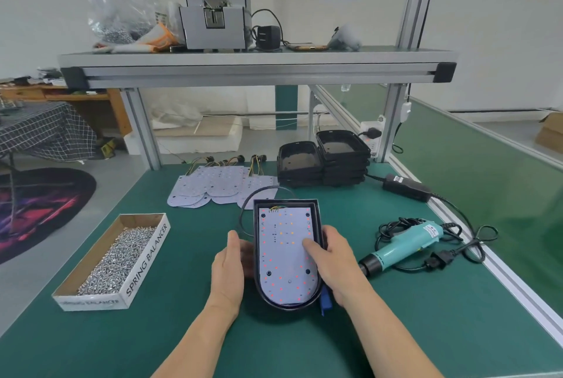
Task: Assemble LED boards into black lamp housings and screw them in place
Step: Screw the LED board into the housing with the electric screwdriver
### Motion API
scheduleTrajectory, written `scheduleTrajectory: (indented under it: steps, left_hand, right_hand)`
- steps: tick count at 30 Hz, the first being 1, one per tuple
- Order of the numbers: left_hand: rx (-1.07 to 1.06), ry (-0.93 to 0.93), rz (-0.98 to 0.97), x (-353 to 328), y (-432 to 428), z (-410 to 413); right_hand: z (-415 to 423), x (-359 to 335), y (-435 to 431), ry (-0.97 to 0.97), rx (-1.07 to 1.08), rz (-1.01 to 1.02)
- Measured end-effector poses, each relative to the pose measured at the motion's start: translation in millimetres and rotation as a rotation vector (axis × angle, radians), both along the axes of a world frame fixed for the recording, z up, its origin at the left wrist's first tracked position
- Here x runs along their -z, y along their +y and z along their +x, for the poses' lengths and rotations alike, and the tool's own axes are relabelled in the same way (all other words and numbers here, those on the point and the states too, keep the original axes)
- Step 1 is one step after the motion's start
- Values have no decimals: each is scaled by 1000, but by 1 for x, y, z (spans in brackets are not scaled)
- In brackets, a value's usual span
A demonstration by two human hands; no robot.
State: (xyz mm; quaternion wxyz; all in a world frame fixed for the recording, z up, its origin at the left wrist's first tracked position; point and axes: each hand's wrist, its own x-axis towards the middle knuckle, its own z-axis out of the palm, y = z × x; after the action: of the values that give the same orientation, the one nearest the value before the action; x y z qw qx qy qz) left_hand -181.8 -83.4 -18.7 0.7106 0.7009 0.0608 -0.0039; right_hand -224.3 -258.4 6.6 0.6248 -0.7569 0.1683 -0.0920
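Here the left hand (228, 269) and right hand (333, 263) clasp the black housing (286, 202), right thumb pressing the LED board (283, 258).

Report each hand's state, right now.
Left hand: holds black lamp housing, left wall.
Right hand: grips its right wall, thumb on LED board.

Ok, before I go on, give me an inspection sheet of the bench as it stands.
Surface: green mat covers the bench.
Job's things: LED board lies inside black housing; spare boards and stacks of housings behind; screw box left; electric screwdriver lies right.
Clutter: blue item beside the housing; cannot tell what.
Hands: left hand holds the housing's left wall; right hand grips the right wall, thumb on the board.
Cables: screwdriver cable coiled right; power adapter behind; black lead loops from the housing.
Surroundings: shelf with grey machine and bag; rug on the floor, left.
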Motion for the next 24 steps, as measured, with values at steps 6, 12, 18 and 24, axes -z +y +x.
scheduleTrajectory:
  steps: [6, 12, 18, 24]
  left_hand:
    - [42, -47, 50, 6, -2, 1]
    - [57, -87, 129, 9, -1, -1]
    - [72, -115, 181, 14, -1, 1]
    - [92, -142, 220, 23, 2, 11]
  right_hand:
    - [-11, -16, -20, -91, 74, -13]
    - [-26, -35, -54, -180, 174, 35]
    - [-44, -49, -98, -263, 280, 38]
    - [-64, -55, -150, -332, 443, -3]
